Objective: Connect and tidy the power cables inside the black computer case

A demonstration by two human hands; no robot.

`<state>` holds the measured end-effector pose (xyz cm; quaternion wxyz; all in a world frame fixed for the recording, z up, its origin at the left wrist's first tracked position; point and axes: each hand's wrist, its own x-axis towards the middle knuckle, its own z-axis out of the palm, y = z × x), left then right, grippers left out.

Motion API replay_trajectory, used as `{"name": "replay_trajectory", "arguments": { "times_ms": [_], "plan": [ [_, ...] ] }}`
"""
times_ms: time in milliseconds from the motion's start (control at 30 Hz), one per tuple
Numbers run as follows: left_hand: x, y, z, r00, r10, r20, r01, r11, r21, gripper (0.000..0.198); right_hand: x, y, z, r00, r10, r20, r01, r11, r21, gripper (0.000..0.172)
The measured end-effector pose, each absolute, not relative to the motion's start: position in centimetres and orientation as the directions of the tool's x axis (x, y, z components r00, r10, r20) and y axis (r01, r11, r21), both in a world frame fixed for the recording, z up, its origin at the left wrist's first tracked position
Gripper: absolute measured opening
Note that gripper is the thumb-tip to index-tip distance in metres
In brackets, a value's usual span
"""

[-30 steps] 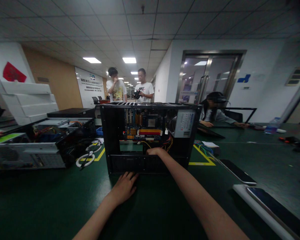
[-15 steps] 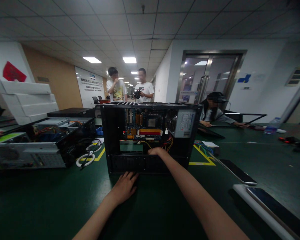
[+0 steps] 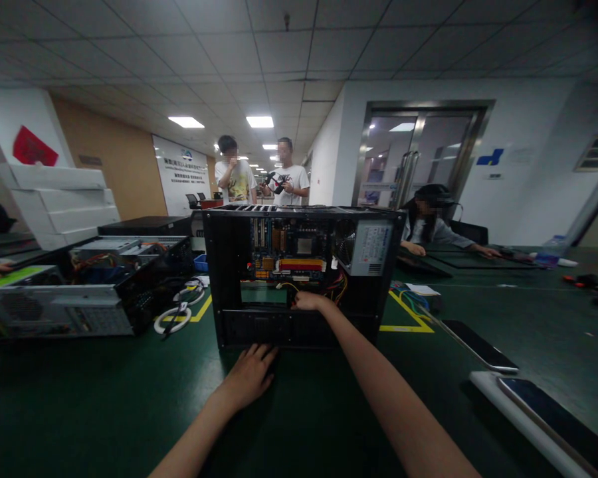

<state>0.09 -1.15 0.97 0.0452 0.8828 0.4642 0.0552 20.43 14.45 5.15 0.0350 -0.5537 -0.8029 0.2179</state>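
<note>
A black computer case (image 3: 299,328) stands open-sided on the green table (image 3: 289,411). Inside it are a motherboard (image 3: 303,245), red and yellow memory slots, and a silver power supply (image 3: 371,247) at the upper right. My right hand (image 3: 309,301) reaches into the lower middle of the case, fingers bent near the cables (image 3: 339,287); what the fingertips hold, if anything, is hidden. Palm down, my left hand (image 3: 253,372) rests on the table at the case's lower front edge, fingers spread and holding nothing.
Another opened case (image 3: 94,305) lies at left, with coiled white cables (image 3: 173,318) beside it. Phones (image 3: 478,345) and a white slab (image 3: 518,418) lie at right. Two people stand behind; another person (image 3: 431,222) sits at the back right.
My right hand has shifted slightly left inside the case. The whole view has moved a little. At the back right, the person has lowered a dark panel to the table.
</note>
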Motion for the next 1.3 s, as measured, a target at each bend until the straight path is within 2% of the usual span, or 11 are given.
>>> {"name": "replay_trajectory", "arguments": {
  "times_ms": [100,200,367,533,667,867,1067,1300],
  "plan": [
    [0.1,-1.3,1.1,0.559,0.827,0.052,0.816,-0.561,0.139,0.053,20.3,14.2,5.3,-0.337,0.934,-0.12,0.866,0.258,-0.428,0.016],
    [0.1,-1.3,1.2,0.566,0.822,0.056,0.81,-0.568,0.143,0.053,20.2,14.0,5.3,-0.317,0.942,-0.113,0.789,0.195,-0.583,0.012],
    [0.1,-1.4,1.3,0.564,0.824,0.06,0.815,-0.567,0.123,0.052,20.3,14.2,5.2,-0.224,0.974,-0.024,0.544,0.105,-0.832,0.016],
    [0.1,-1.2,1.0,0.576,0.814,0.078,0.806,-0.581,0.11,0.052,20.4,14.1,6.0,-0.136,0.988,0.078,0.199,0.105,-0.974,0.009],
    [0.0,-1.1,0.8,0.573,0.816,0.076,0.809,-0.578,0.107,0.052,20.6,13.8,6.8,-0.081,0.996,-0.024,0.038,-0.021,-0.999,0.009],
    [-0.1,-0.9,0.3,0.572,0.816,0.083,0.805,-0.578,0.132,0.052,21.3,13.4,7.2,0.008,0.966,-0.26,-0.065,-0.259,-0.964,0.012],
    [0.0,-1.0,0.6,0.571,0.818,0.071,0.806,-0.575,0.139,0.053,21.6,13.4,7.3,0.0,0.95,-0.313,-0.129,-0.311,-0.942,0.011],
    [0.1,-1.1,0.9,0.564,0.823,0.072,0.814,-0.568,0.12,0.052,22.2,14.2,6.9,-0.034,0.889,-0.456,-0.259,-0.448,-0.855,0.013]
  ]
}}
